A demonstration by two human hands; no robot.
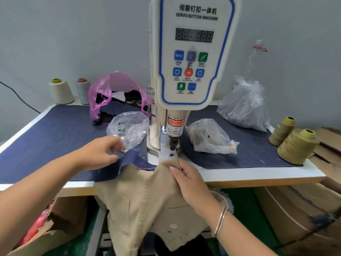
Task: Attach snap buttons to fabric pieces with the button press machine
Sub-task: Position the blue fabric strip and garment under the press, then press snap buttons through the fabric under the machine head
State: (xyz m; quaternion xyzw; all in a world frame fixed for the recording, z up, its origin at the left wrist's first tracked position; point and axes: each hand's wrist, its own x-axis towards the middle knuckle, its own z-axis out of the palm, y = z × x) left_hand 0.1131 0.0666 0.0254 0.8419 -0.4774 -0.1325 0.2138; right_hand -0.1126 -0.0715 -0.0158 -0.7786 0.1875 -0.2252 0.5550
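The button press machine [191, 52] stands upright at the middle of the worktop [258, 173], which is covered in dark blue cloth. Directly in front of its base, a tan fabric piece [147, 200] drapes over the worktop's front edge. The right hand [186, 179] pinches the fabric's top edge just below the machine's punch [173, 143]. The left hand [103, 154], left of the base, has its fingers curled onto a fold of blue cloth. Clear bags of small parts [129, 126] lie on either side of the machine column.
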